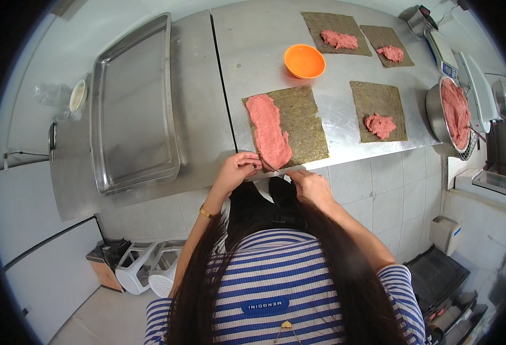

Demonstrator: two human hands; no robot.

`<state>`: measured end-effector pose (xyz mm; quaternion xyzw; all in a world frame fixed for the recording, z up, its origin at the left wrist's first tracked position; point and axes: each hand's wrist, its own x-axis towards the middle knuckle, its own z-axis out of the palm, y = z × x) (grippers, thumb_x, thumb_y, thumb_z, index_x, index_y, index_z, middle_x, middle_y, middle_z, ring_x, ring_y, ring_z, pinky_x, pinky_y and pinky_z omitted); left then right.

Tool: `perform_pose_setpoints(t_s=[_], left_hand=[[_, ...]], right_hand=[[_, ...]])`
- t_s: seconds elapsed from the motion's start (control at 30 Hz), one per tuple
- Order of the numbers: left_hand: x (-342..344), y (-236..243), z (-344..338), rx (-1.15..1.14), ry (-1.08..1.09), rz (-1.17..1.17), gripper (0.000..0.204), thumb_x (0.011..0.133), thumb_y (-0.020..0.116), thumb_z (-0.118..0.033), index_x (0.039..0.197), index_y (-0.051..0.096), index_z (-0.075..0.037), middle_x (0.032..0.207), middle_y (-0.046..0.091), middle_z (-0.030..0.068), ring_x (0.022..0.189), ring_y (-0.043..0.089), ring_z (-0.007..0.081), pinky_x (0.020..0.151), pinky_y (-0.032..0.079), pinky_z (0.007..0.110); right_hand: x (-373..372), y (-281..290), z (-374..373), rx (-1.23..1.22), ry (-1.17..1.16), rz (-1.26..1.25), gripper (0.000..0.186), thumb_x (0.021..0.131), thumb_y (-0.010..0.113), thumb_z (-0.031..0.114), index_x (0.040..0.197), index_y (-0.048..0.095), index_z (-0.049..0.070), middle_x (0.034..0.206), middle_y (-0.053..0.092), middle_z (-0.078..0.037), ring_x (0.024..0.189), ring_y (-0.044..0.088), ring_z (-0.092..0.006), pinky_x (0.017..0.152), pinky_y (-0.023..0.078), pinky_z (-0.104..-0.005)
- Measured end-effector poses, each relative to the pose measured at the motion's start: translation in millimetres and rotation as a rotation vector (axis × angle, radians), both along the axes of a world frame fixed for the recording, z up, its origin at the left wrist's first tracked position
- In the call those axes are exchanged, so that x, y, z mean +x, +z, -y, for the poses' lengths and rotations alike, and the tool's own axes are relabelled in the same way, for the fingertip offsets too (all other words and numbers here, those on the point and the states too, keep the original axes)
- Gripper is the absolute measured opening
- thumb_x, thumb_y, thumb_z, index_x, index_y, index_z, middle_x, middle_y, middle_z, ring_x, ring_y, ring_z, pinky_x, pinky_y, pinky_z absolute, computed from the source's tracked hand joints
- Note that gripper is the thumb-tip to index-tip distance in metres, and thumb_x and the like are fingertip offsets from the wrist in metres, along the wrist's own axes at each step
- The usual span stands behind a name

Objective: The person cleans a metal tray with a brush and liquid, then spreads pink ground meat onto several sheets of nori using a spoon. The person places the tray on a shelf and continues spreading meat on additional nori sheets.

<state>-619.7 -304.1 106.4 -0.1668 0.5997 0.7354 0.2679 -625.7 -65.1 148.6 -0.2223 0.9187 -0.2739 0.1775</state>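
Seaweed sheet [306, 123], part-covered in pink paste [270, 132], just beyond left hand [238, 171] and right hand [314, 187].
Fingers curl at its near edge; whether grasping, I cannot tell. Probably light, tearable, paste slippery; hold by bare edges.

A steel work table [198, 86], divided by a dark seam [222, 75], spans the room. Pale square tiles [388, 210] cover the floor beyond its front edge. Two white stools [162, 284] stand beside a wood-fronted box [107, 275]. White panels [52, 282], perhaps cabinet fronts, fill the lower left. A pale wall [29, 123] rises at left; light glares off the steel.
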Motion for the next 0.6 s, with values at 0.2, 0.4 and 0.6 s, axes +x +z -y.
perform_pose_setpoints(t_s=[0.2, 0.4, 0.6], left_hand=[[4, 1, 0, 0.037, 0.043, 0.016, 0.031, 0.086, 0.051, 0.004, 0.116, 0.053, 0.003, 0.108, 0.063, 0.0118, 0.1, 0.062, 0.0185, 0.084, 0.05, 0.028], [3, -2, -1, -0.008, 0.033, 0.005, 0.029, 0.087, 0.053, 0.002, 0.116, 0.053, 0.002, 0.108, 0.063, 0.0122, 0.1, 0.062, 0.0186, 0.083, 0.051, 0.028], [3, 0, -1, -0.011, 0.027, -0.007, 0.029, 0.087, 0.052, 0.003, 0.116, 0.053, 0.002, 0.108, 0.063, 0.0112, 0.1, 0.062, 0.0176, 0.084, 0.051, 0.027]], right_hand=[[-27, 41, -27, 0.027, 0.126, -0.155, 0.03, 0.074, 0.055, 0.004, 0.101, 0.067, 0.01, 0.082, 0.061, -0.01, 0.071, 0.062, -0.0297, 0.063, 0.051, -0.0412], [-55, 55, -36, 0.223, 0.449, -0.506, 0.031, 0.072, 0.058, 0.009, 0.103, 0.066, 0.007, 0.077, 0.055, -0.003, 0.074, 0.058, -0.0183, 0.064, 0.049, -0.0324], [-59, 43, -10, 0.273, 0.647, -0.641, 0.012, 0.072, 0.059, 0.013, 0.074, 0.065, 0.004, 0.079, 0.057, -0.004, 0.079, 0.059, -0.0188, 0.066, 0.048, -0.0321]])
